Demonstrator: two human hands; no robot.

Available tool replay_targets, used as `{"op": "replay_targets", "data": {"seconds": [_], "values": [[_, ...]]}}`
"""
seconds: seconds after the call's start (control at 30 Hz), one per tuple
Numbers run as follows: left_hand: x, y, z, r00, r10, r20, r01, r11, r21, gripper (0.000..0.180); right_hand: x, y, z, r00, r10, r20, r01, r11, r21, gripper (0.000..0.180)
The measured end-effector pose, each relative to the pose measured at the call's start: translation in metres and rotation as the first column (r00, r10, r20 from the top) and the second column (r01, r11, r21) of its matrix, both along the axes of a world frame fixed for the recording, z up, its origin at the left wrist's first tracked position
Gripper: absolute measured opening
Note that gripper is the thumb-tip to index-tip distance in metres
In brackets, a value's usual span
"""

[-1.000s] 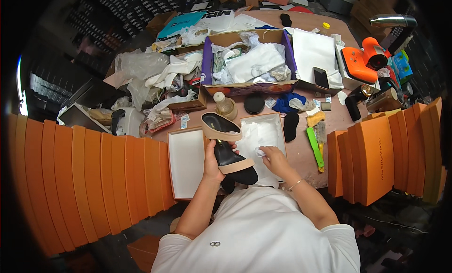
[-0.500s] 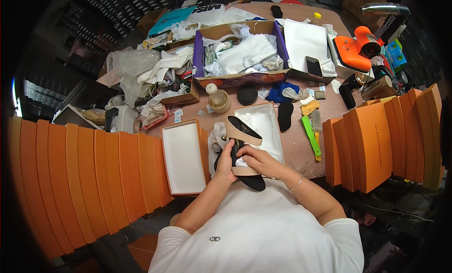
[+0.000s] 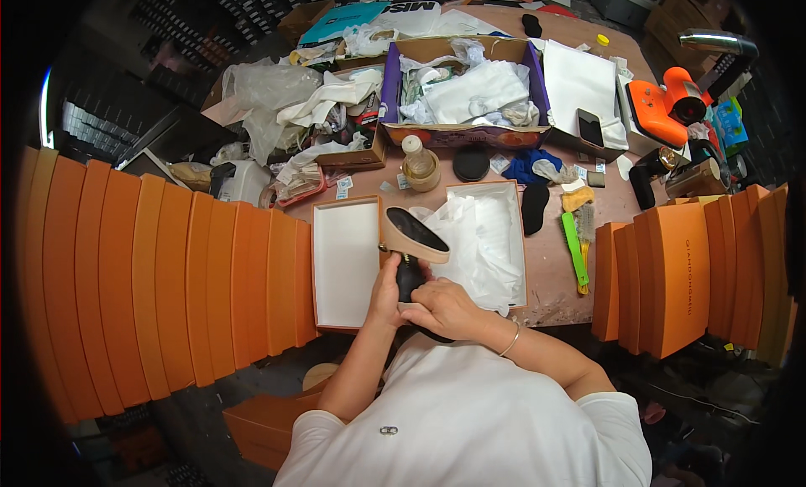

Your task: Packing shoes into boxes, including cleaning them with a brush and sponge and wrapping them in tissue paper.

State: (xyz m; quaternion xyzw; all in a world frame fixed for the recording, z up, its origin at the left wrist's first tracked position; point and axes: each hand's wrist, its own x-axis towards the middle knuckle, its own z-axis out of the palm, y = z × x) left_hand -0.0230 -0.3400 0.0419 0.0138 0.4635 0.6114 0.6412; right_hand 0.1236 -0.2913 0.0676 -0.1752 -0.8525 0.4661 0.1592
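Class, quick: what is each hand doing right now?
Left hand: closed on the black shoe.
Right hand: closed on the same shoe.

The shoe has a smooth tan sole and a dark matt inside. The crinkly tissue paper in the orange cardboard shoe box looks thin and soft. The lid is plain white card inside, and the desk is dull brown wood

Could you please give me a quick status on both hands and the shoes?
Left hand and right hand both grip the black shoe. Second shoe sits by the tissue-lined open box. Nothing in the way.
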Motion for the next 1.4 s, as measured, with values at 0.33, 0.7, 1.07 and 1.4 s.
{"op": "replay_targets", "data": {"seconds": [0.33,0.7,1.07,1.4], "values": [[-0.103,-0.032,0.024,0.277,0.083,-0.957,-0.012,0.996,0.083,0.032,-0.048,0.036,-0.101,0.93,0.009,0.366,0.003,1.0,-0.031,0.023],[0.005,0.005,-0.132,-0.171,-0.567,-0.806,0.155,0.792,-0.59,0.07,0.074,0.044,-0.057,0.927,-0.347,0.141,0.373,0.882,-0.286,0.018],[-0.017,0.013,-0.102,0.695,-0.462,-0.551,0.249,0.874,-0.418,0.048,0.208,0.077,-0.101,0.497,-0.832,0.249,0.844,0.396,-0.362,0.022],[-0.027,-0.011,0.019,0.923,-0.159,0.351,0.127,0.985,0.113,0.055,0.121,0.176,-0.152,0.427,-0.88,0.206,0.853,0.468,0.232,0.063]]}}
